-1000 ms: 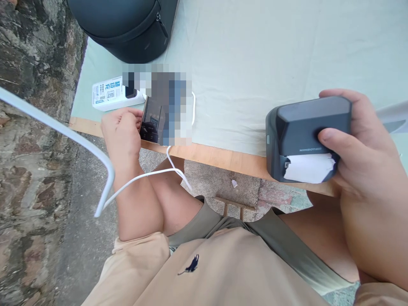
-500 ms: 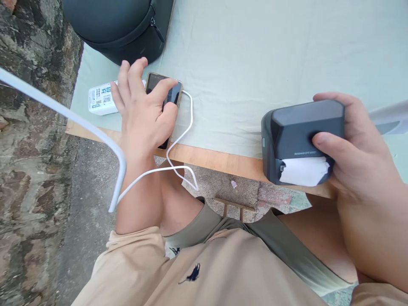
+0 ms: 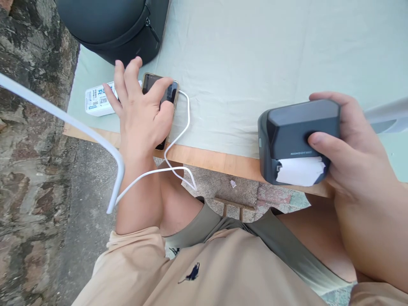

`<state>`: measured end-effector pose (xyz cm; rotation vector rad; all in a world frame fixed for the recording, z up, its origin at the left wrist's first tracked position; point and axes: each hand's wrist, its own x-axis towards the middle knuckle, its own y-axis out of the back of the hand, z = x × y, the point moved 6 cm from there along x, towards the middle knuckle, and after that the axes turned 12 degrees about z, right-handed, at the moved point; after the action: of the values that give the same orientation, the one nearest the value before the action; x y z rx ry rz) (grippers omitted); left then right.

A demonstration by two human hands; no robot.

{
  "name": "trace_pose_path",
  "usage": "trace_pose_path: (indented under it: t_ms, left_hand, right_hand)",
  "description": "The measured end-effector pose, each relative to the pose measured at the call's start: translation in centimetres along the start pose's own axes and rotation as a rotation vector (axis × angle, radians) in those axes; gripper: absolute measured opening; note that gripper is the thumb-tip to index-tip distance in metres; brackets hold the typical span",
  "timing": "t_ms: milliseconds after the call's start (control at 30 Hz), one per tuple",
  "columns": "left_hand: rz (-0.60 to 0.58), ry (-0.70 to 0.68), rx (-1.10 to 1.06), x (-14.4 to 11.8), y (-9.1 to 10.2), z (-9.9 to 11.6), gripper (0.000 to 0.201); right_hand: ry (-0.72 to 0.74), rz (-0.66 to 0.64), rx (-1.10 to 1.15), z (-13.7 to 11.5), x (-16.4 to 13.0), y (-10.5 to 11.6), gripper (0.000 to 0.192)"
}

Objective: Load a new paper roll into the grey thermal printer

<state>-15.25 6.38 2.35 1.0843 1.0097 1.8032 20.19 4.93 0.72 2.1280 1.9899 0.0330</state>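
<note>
My left hand point(image 3: 140, 110) is spread over a smartphone point(image 3: 149, 80) that lies at the table's front edge, partly hidden by the palm. Its index finger and thumb reach across the screen; whether they touch the glass I cannot tell. On the right, my right hand point(image 3: 353, 140) grips a dark grey label printer point(image 3: 296, 129), thumb on its top face. A piece of white label paper point(image 3: 299, 171) with a ragged edge sticks out of the printer's front. A white cable point(image 3: 188, 114) runs by the phone's right side and loops below the table edge.
A black zippered case point(image 3: 111, 25) stands at the back left, close beyond my left fingers. A white printed box point(image 3: 98, 100) lies left of the phone. A pale cloth point(image 3: 229, 85) covers the wooden table point(image 3: 216, 160). A stone wall point(image 3: 28, 170) borders the left side.
The view has shifted slightly, so the table things sit a little further left. Lettering on the printer is sharper now. Both hands keep nearly the same pose.
</note>
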Motion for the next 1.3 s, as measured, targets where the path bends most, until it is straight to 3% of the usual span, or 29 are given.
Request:
trace_pose_path:
  t_ms: [200,367,533,633,833,1000,1133,1300]
  left_hand:
    - [-0.012,0.035,0.019,0.1,0.3,-0.1,0.069]
    - [0.002,0.064,-0.005,-0.4,1.1,-0.6,0.048]
    - [0.1,0.066,0.016,-0.2,2.2,-0.1,0.068]
    - [0.068,0.094,0.022,0.2,1.9,-0.1,0.072]
    - [-0.008,0.08,0.007,0.0,1.0,-0.1,0.049]
    - [0.059,0.107,0.042,0.2,1.5,0.0,0.088]
    - [0.082,0.115,0.034,0.0,1.5,-0.9,0.051]
    - [0.032,0.123,-0.011,-0.2,1.0,-1.6,0.062]
  right_hand:
    - [-0.007,0.017,-0.002,0.0,-0.1,0.1,0.079]
    - [0.0,0.018,-0.021,-0.1,-0.2,0.1,0.08]
    - [-0.01,-0.017,-0.016,-0.3,-0.1,-0.3,0.08]
    - [-0.007,-0.006,-0.014,-0.3,-0.1,-0.2,0.08]
    - [-0.007,0.023,-0.012,-0.2,-0.2,0.0,0.08]
    - [-0.024,0.018,0.005,-0.2,-0.1,0.0,0.081]
    - [-0.011,-0.016,-0.018,-0.3,-0.2,-0.2,0.08]
    - [-0.012,0.007,-0.004,-0.3,-0.1,-0.2,0.08]
